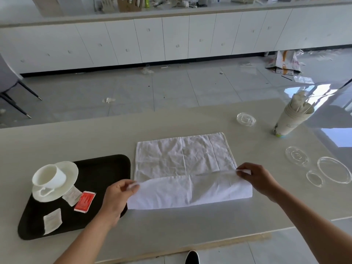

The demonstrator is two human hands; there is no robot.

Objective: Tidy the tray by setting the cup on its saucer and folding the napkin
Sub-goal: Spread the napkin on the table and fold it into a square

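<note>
- On the pale bench [57,141] lies a creased white cloth napkin [182,159], near edge folded over, beside the black rounded tray [106,168]
- A folded corner each is pinched by left grip [122,189] and right grip [253,178]
- On that tray a glossy white ceramic cup [50,177] rests on its round saucer [70,168]

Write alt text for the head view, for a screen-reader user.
A person's left hand and right hand pinch the lifted edge of a white napkin, part-folded over itself on a pale table. Left of it, a black tray holds a white cup on its saucer and some sachets.
</note>
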